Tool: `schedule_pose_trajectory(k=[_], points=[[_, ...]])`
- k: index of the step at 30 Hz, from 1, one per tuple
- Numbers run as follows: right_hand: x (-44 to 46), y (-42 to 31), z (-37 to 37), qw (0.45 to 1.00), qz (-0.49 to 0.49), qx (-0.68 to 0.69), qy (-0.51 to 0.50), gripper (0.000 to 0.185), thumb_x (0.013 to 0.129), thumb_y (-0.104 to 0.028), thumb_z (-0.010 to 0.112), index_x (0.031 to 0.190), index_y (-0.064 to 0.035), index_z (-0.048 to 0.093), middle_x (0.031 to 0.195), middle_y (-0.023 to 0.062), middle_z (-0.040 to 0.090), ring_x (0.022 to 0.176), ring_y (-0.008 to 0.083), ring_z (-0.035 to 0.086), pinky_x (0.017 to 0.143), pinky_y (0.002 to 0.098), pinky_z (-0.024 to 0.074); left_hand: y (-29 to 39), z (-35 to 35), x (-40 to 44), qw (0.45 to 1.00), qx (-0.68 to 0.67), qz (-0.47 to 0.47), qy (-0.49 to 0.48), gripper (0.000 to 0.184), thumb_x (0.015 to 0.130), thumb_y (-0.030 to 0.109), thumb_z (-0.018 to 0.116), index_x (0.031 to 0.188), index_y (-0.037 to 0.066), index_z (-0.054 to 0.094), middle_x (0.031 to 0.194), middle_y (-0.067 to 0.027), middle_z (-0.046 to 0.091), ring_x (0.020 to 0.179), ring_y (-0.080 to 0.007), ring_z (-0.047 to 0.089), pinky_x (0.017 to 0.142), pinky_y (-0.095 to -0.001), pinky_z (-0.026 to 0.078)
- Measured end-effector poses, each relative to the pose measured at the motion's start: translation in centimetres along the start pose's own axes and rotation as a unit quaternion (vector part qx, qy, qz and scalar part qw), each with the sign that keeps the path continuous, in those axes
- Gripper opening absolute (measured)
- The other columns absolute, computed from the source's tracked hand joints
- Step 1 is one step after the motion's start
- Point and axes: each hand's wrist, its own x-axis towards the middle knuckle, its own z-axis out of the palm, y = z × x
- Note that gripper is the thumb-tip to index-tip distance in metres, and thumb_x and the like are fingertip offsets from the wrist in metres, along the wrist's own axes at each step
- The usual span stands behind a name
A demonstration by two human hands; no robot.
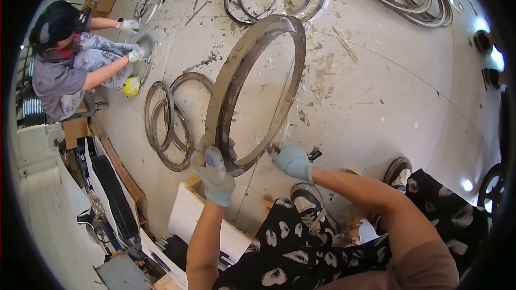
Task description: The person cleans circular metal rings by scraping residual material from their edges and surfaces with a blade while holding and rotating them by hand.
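Observation:
My left hand (pixel 215 174), in a light blue and grey glove, is closed around the lower left rim of a large grey-brown ring (pixel 219 96). The ring stands tilted on edge above the floor, its wide band stained with dark patches. Close to the ring's lower right side is my right hand (pixel 293 161), also gloved, with its fingers curled in. What it holds, if anything, I cannot make out. A dark scrap (pixel 315 153) shows just beside that hand.
Several thinner rings (pixel 171 121) lie left of the held ring, and more rings (pixel 408 0) lie at the back. Peeled strips (pixel 345 44) litter the tiled floor. A co-worker (pixel 70 64) sits at the left handling a ring. A white board (pixel 185 209) stands near my left arm.

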Motion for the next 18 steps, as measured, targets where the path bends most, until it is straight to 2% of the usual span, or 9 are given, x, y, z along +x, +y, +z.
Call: schedule_pose_trajectory(k=[4,6,7,8,10,13,14,16,18], points=[[-7.8,-7.3,3.2,0.971,-0.14,0.19,0.03,0.029,0.087,-0.018,0.055,0.112,-0.0035,0.06,0.087,0.0156,0.065,0.066,0.0186,0.058,0.065,0.032,0.0479,-1.1,-1.3,-1.1,1.0,-0.009,-0.002,0.001,0.053,0.087,0.046,0.049,0.105,-0.004,0.055,0.079,-0.0073,0.06,0.065,-0.0128,0.055,0.056,-0.0248,0.045],[-8.1,-8.4,2.8,0.932,-0.019,0.347,-0.102,0.032,0.088,-0.019,0.055,0.116,-0.0035,0.059,0.078,0.009,0.063,0.057,0.012,0.052,0.053,0.0285,0.044,-2.0,-2.1,-1.4,1.0,-0.011,-0.003,-0.004,0.055,0.087,0.048,0.05,0.105,-0.004,0.054,0.08,-0.0075,0.06,0.066,-0.0136,0.056,0.057,-0.0257,0.046],[-7.6,-7.5,3.4,0.929,0.017,0.36,-0.086,0.032,0.09,-0.019,0.054,0.118,-0.0024,0.058,0.072,0.0015,0.057,0.053,0.0075,0.045,0.047,0.0251,0.0387,-2.6,-2.3,-1.5,0.999,-0.046,-0.014,-0.004,0.057,0.087,0.05,0.049,0.107,-0.003,0.052,0.081,-0.0076,0.059,0.067,-0.0143,0.056,0.058,-0.0264,0.047],[-7.3,-6.9,3.4,0.929,0.02,0.359,-0.086,0.032,0.09,-0.019,0.054,0.118,-0.0024,0.058,0.072,0.0015,0.057,0.053,0.0075,0.045,0.047,0.0251,0.0387,-2.9,-2.6,-1.9,0.996,-0.081,-0.028,-0.005,0.059,0.087,0.053,0.049,0.109,-0.002,0.05,0.083,-0.0078,0.059,0.068,-0.015,0.056,0.059,-0.0271,0.047],[-6.7,-6.8,2.8,0.987,-0.028,0.128,-0.095,0.034,0.091,-0.021,0.052,0.12,-0.0025,0.056,0.073,-0.0002,0.058,0.055,0.0071,0.046,0.049,0.0242,0.0394,-2.8,-3.1,-2.2,0.996,-0.081,-0.036,-0.015,0.059,0.087,0.053,0.047,0.111,0.0,0.048,0.084,-0.0081,0.058,0.069,-0.0155,0.057,0.06,-0.0273,0.048],[-9.4,-10.4,3.7,0.939,-0.071,0.328,-0.073,0.033,0.09,-0.021,0.052,0.118,-0.0048,0.058,0.081,0.0053,0.064,0.063,0.0103,0.053,0.056,0.0261,0.0436,-3.3,-4.1,-3.1,0.996,-0.062,-0.042,-0.04,0.057,0.089,0.053,0.045,0.115,0.002,0.046,0.086,-0.0083,0.057,0.071,-0.0161,0.057,0.061,-0.0278,0.048],[-8.4,-9.3,4.4,0.939,-0.077,0.329,-0.071,0.033,0.09,-0.021,0.052,0.118,-0.0048,0.058,0.081,0.0053,0.064,0.063,0.0103,0.053,0.056,0.0261,0.0436,-3.6,-4.3,-2.6,0.997,-0.045,-0.02,-0.056,0.056,0.09,0.052,0.043,0.116,0.003,0.045,0.087,-0.0081,0.057,0.073,-0.0163,0.057,0.062,-0.0282,0.049],[-6.5,-6.4,5.9,0.975,-0.017,0.217,-0.036,0.032,0.086,-0.026,0.053,0.11,-0.0048,0.06,0.083,0.0193,0.064,0.075,0.0279,0.061,0.07,0.0366,0.0473,-4.6,-4.4,-2.7,0.997,-0.066,-0.031,-0.02,0.054,0.09,0.051,0.043,0.117,0.004,0.045,0.089,-0.0082,0.057,0.073,-0.0166,0.057,0.063,-0.0286,0.049],[-7.6,-6.5,5.7,0.966,-0.111,0.234,0.006,0.032,0.089,-0.024,0.052,0.113,-0.0044,0.06,0.082,0.0155,0.064,0.074,0.0218,0.059,0.068,0.0333,0.0464,-6.0,-5.2,-2.7,0.995,-0.09,-0.04,0.016,0.052,0.091,0.049,0.043,0.117,0.004,0.045,0.09,-0.0082,0.057,0.074,-0.017,0.058,0.063,-0.0289,0.049]])
